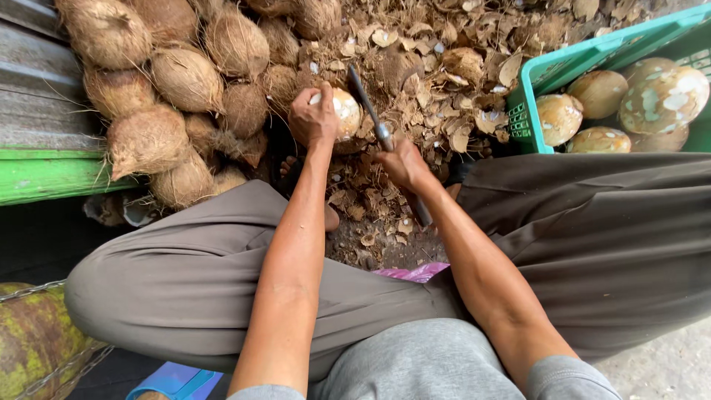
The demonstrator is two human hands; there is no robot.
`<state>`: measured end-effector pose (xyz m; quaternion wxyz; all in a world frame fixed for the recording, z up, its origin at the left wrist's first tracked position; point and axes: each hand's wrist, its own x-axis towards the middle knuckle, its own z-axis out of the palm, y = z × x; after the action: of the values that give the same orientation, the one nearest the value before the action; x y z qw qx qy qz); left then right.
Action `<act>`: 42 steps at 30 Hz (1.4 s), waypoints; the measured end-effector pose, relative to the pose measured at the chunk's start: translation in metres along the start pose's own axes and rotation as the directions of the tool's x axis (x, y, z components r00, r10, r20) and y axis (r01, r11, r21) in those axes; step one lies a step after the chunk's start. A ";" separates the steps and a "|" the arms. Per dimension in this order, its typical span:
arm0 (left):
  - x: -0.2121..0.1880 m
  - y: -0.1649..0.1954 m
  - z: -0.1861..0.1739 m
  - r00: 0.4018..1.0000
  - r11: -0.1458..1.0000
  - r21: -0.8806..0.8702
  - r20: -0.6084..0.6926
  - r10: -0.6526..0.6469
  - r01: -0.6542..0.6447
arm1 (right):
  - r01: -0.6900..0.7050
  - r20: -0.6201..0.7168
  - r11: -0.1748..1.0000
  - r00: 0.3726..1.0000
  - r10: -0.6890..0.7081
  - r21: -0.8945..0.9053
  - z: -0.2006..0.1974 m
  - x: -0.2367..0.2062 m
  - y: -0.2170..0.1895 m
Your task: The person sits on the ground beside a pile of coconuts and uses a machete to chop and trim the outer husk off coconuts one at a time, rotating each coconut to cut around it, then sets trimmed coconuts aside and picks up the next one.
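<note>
The left hand (312,115) grips a partly peeled coconut (342,112), fingers wrapped over its left side and top. The coconut sits low between the person's knees, above a bed of shell chips (437,81). Its exposed surface is pale cream with tan-brown patches of remaining skin; the shape is rounded, and the part under the hand is hidden.

The right hand (404,164) is closed around the handle of a knife (378,126). The dark blade angles up and left, its upper portion just beside the coconut's right edge; whether the edge actually touches the shell cannot be determined from this view.

To the left, unpeeled brown coconuts (185,74) with fibrous husk lie in a heap. At upper right, a green plastic crate (533,81) holds peeled coconuts (663,96) of the same mottled cream-and-brown appearance. A pink scrap (418,272) lies between the legs.
</note>
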<state>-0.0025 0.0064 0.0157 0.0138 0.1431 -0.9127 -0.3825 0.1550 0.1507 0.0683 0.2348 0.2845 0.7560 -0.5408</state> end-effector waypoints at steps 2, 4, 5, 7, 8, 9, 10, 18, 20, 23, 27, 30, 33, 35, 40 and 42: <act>0.001 -0.001 0.003 0.998 0.999 -0.010 0.038 -0.047 0.047 | -0.011 -0.065 1.000 0.998 0.012 0.014 -0.007 -0.008 -0.011; 0.002 -0.003 0.007 1.000 0.999 -0.030 0.025 -0.017 0.018 | 0.113 -0.156 0.990 0.983 -0.099 0.084 -0.008 -0.011 -0.017; 0.002 -0.004 0.008 1.000 0.999 -0.030 -0.006 0.030 -0.030 | 0.236 -0.209 0.961 0.957 -0.203 0.147 -0.005 -0.011 -0.018; 0.002 -0.007 0.008 0.999 0.999 -0.016 -0.012 0.038 -0.039 | 0.313 -0.225 0.917 0.939 -0.260 0.248 0.007 -0.011 -0.014; 0.001 -0.007 0.007 1.000 1.000 -0.019 0.006 0.011 -0.011 | 0.284 -0.196 0.916 0.952 -0.235 0.282 0.013 -0.008 -0.011; 0.002 -0.007 0.007 1.000 1.000 -0.028 0.018 -0.005 0.006 | 0.267 -0.173 0.911 0.960 -0.221 0.315 0.018 -0.005 -0.007; 0.002 -0.009 0.009 1.000 1.000 -0.022 0.008 0.008 -0.008 | 0.180 -0.119 0.955 0.981 -0.155 0.235 0.021 -0.002 -0.003; -0.006 -0.004 -0.023 0.967 0.988 0.010 0.207 0.147 -0.152 | -0.037 0.053 0.998 0.998 0.034 0.059 0.010 0.015 0.011; -0.003 -0.002 -0.041 0.880 0.938 -0.116 0.325 0.347 -0.327 | -0.040 0.002 0.995 0.999 0.040 0.088 0.009 0.016 0.009; -0.003 -0.002 -0.062 0.827 0.943 -0.116 0.456 0.328 -0.311 | 0.013 0.023 0.997 1.000 -0.015 0.080 0.012 0.016 0.004; -0.002 -0.009 -0.073 0.856 0.893 -0.438 0.496 0.145 0.102 | 0.100 0.027 0.966 0.994 -0.109 0.240 0.005 0.015 -0.001; 0.003 -0.019 -0.083 0.722 0.513 -0.669 0.680 0.128 0.538 | 0.053 0.083 0.944 0.993 -0.084 0.326 -0.002 0.016 0.000; 0.005 -0.018 -0.088 0.713 0.386 -0.713 0.679 0.174 0.585 | -0.010 0.135 0.887 0.989 -0.059 0.461 -0.002 0.019 0.002; 0.002 -0.011 -0.089 0.641 0.304 -0.692 0.722 0.261 0.655 | 0.009 0.092 0.913 0.994 -0.051 0.407 0.001 0.020 0.004; -0.014 0.024 -0.087 0.543 0.329 -0.672 0.735 0.407 0.663 | 0.041 0.076 0.920 0.994 -0.077 0.389 0.005 0.019 0.005; -0.019 0.043 -0.082 0.545 0.414 -0.677 0.736 0.401 0.609 | 0.045 0.045 0.941 0.997 -0.064 0.335 0.004 0.017 0.006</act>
<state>0.0166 -0.0169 0.1051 -0.3721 -0.0200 -0.4268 -0.8240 0.1472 0.1518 0.0518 0.1889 0.2841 0.6542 -0.6750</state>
